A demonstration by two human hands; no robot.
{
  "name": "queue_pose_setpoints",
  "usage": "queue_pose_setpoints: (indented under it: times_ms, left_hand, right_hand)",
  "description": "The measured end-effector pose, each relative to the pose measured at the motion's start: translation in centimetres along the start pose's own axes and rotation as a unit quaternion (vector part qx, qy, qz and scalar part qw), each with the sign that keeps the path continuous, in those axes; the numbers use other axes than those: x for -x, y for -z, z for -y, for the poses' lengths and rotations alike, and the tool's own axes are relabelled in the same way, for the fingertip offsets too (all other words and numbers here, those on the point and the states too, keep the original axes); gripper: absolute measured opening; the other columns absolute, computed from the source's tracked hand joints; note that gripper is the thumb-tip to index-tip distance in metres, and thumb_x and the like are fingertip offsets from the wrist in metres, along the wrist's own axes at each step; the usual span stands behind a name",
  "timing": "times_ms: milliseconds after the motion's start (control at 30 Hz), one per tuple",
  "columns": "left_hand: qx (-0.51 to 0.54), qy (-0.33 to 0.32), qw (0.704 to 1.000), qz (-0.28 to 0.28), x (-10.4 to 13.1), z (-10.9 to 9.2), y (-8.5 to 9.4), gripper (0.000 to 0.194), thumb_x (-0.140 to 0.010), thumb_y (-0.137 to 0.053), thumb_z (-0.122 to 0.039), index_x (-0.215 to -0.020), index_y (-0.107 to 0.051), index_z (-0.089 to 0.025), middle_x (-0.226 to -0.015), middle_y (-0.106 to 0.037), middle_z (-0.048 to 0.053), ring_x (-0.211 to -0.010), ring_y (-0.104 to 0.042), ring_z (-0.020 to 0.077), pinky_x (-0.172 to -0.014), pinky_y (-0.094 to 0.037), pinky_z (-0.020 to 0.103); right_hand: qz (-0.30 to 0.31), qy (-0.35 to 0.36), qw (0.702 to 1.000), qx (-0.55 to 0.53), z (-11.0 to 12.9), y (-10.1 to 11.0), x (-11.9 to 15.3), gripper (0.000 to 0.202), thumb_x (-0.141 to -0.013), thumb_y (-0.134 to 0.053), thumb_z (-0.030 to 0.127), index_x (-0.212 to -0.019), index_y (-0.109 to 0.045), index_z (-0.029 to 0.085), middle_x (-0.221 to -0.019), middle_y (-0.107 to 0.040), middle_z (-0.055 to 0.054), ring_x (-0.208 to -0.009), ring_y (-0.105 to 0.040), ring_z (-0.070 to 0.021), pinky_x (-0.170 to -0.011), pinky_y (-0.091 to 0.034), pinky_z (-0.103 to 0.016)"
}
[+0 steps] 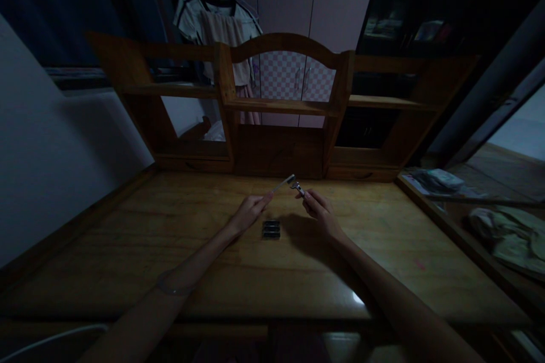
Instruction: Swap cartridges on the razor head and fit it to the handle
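Observation:
My left hand (251,211) is closed around the handle of a thin white toothbrush (281,184), whose dark-bristled head points up and to the right. In my right hand (318,206), the fingers grip the handle of a silver razor (300,188). The razor's head meets or nearly meets the toothbrush's bristles; at this size I cannot tell whether they touch. Below and between my hands, a small clear case with several black bars, which look like razor cartridges (271,229), lies on the wooden desk (204,272).
A wooden shelf unit (279,106) stands along the desk's back edge. To the right are a plastic bag (443,178) and a heap of pale cloth (511,238). A white cable (55,338) runs at the lower left. Clothes (225,22) hang behind the shelf. The room is dim.

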State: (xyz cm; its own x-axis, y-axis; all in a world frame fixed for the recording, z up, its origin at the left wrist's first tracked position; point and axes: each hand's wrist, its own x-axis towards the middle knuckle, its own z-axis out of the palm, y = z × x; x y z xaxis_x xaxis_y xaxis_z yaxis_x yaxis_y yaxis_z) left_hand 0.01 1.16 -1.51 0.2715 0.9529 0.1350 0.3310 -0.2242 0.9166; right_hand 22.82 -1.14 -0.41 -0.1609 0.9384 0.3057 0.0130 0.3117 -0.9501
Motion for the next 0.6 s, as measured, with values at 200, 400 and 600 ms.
queue_pose_setpoints:
  times_ms: [200,400,600]
  left_hand:
    - [-0.045,-0.044,0.998,-0.004,0.08,-0.03,-0.20,0.052,-0.086,-0.039,-0.059,-0.055,-0.032,-0.017,-0.054,-0.027,-0.003,-0.052,-0.027,0.0089,-0.049,-0.018,0.024]
    - [-0.068,-0.067,0.995,-0.001,0.03,-0.11,-0.18,0.051,-0.088,-0.037,-0.057,-0.057,-0.032,-0.017,-0.056,-0.027,-0.003,-0.053,-0.028,0.0090,-0.052,-0.019,0.025]
    - [-0.097,-0.060,0.993,-0.009,-0.26,0.66,-0.11,0.053,-0.087,-0.037,-0.059,-0.056,-0.036,-0.016,-0.056,-0.029,-0.003,-0.054,-0.029,0.0095,-0.052,-0.020,0.024]
  right_hand:
    - [-0.004,-0.026,0.998,-0.051,0.43,-0.05,0.03,0.035,-0.089,-0.045,0.050,-0.089,-0.061,0.019,-0.062,-0.034,0.003,-0.051,-0.029,-0.0115,-0.045,-0.018,-0.025]
    - [0.009,-0.033,0.995,-0.096,0.43,0.04,-0.13,0.032,-0.088,-0.047,0.047,-0.088,-0.060,0.018,-0.060,-0.030,0.004,-0.047,-0.023,-0.0097,-0.043,-0.014,-0.025]
    - [0.028,-0.027,0.991,-0.127,0.23,0.27,-0.27,0.031,-0.090,-0.047,0.043,-0.086,-0.061,0.016,-0.058,-0.029,0.004,-0.046,-0.020,-0.0085,-0.043,-0.012,-0.024]
